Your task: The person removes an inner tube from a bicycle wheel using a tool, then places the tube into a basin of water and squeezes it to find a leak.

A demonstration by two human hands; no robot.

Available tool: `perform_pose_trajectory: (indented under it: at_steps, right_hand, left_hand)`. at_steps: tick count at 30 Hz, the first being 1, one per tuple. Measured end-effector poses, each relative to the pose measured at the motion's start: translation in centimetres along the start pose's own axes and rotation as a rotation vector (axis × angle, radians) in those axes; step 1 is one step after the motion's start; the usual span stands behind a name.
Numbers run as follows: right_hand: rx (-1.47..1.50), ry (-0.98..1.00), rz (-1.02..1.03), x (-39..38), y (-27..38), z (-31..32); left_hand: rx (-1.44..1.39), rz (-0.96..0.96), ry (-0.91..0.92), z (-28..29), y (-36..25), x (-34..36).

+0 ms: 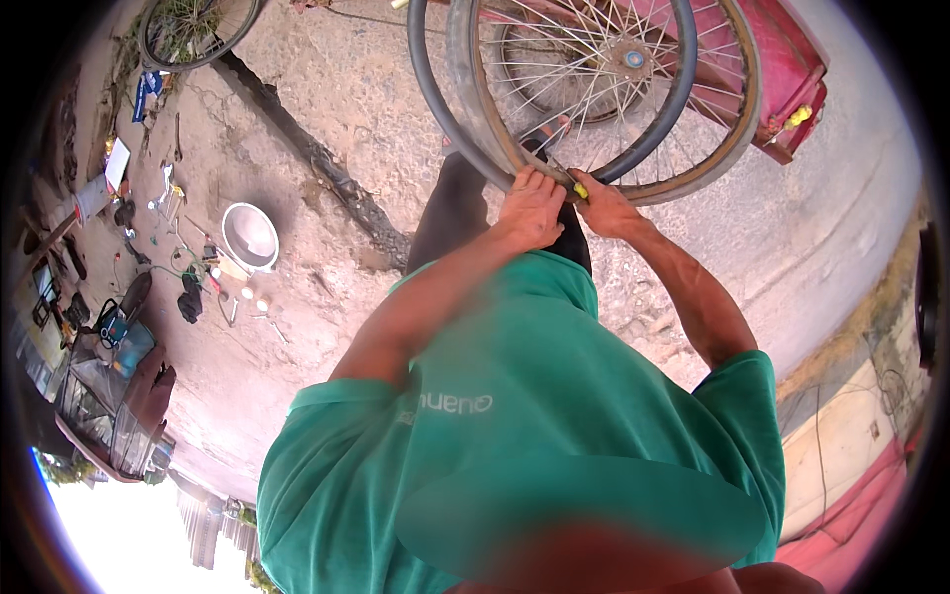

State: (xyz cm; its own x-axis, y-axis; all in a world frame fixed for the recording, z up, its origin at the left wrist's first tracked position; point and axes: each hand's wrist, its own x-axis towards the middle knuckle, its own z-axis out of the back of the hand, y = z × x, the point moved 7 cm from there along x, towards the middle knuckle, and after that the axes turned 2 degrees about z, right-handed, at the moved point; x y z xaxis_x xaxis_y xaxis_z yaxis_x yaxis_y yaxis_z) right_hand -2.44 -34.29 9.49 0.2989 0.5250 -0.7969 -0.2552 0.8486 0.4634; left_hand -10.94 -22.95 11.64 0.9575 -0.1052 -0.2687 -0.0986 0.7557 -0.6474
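A spoked bicycle wheel (634,59) with a worn tyre fills the upper middle, with a dark rubber ring (668,124) looped across it. My left hand (531,206) has its fingers wrapped over the tyre's lower left edge. Just to its right, my right hand (604,208) is closed around a small yellow-handled item (581,190) against the tyre; its exact kind is too small to tell. My dark-clad leg (450,213) shows beneath the wheel.
A red metal body (797,69) stands behind the wheel. Leftward lie a white basin (249,236), scattered tools (173,193) and assorted gear (124,327). A dark channel (307,148) crosses the ground, and another wheel (198,25) is at the top left.
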Motion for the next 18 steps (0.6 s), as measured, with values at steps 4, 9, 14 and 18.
perform_pose_trajectory:
  at_steps: [4, 9, 14, 18]
  right_hand:
    - [0.180, -0.031, -0.098, -1.1, 0.4, 0.1]
    - [0.126, -0.001, 0.006, -0.1, -0.2, 0.0]
    - [0.047, -0.011, 0.061, 0.4, -0.3, -0.1]
    - [-0.003, 0.016, 0.064, 0.9, -0.4, -0.3]
  left_hand:
    - [0.013, 0.005, -0.030, -0.7, -0.3, 0.0]
    - [0.000, 0.011, 0.000, -0.3, -0.3, 0.0]
    - [0.000, 0.031, 0.015, -0.7, -0.3, 0.0]
    - [-0.017, 0.054, 0.056, -0.7, -0.1, 0.0]
